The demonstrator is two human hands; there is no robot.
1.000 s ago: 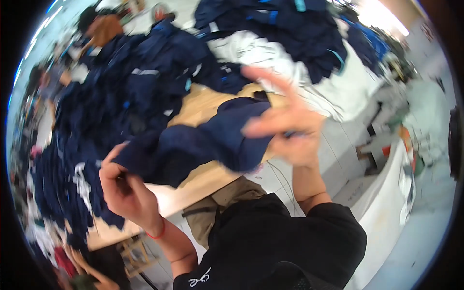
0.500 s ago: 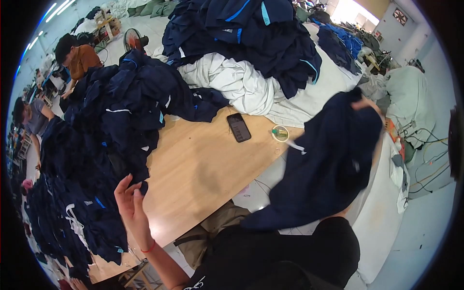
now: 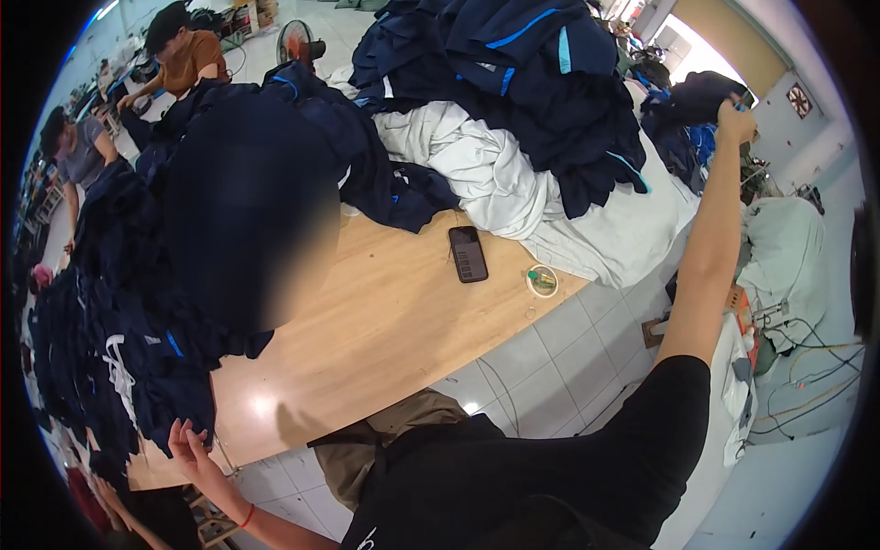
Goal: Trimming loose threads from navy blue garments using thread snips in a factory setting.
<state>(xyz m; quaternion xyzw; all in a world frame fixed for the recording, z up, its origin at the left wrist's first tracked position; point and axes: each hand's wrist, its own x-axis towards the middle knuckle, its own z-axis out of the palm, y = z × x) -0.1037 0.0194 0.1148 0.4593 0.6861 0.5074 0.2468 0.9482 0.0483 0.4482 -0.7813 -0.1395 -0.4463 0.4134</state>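
With my right arm stretched far out to the right, my right hand is closed on a dark navy garment, held up in a bunch. Its full shape cannot be made out. My left hand is raised at the table's near left corner, fingers apart and holding nothing. Beside it hangs the edge of a large heap of navy garments, some with blue trim and white cords. A dark blurred patch hides the middle of that heap.
On the wooden table lie a phone and a round tape roll with small things inside. Behind are white cloth and another navy heap. Two people work at the far left near a fan. Cables hang at the right.
My right hand has swung the navy garment up and away to the far right. My left hand has moved down and left. The view has shifted, and the blurred patch now covers the left heap.
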